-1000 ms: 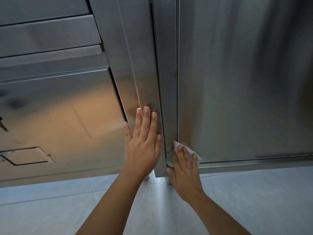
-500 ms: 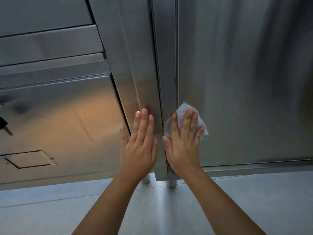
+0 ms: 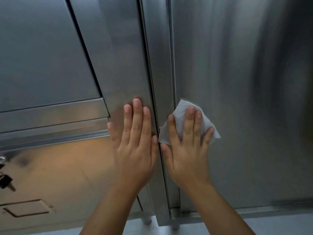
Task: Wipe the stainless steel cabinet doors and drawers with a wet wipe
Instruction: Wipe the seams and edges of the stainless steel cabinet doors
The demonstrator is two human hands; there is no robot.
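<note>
My right hand [image 3: 188, 150] presses a white wet wipe [image 3: 182, 114] flat against the stainless steel cabinet door [image 3: 237, 99], close to the door's left edge. Its fingers are spread and straight over the wipe. My left hand [image 3: 135, 145] lies flat with straight fingers on the vertical steel post [image 3: 122, 65] just left of the door gap. Stacked steel drawers [image 3: 42, 56] fill the left side.
A bunch of keys [image 3: 5, 178] hangs from a lock at the left edge of the lower drawer [image 3: 59, 167]. A recessed rectangular plate [image 3: 25, 209] sits low on that drawer. Cabinet feet [image 3: 174, 226] stand on the pale floor [image 3: 279, 224] below.
My right hand has slid the wipe upward along the door's left edge from near the bottom rail. My left hand has moved up the post a little, and the view has shifted closer.
</note>
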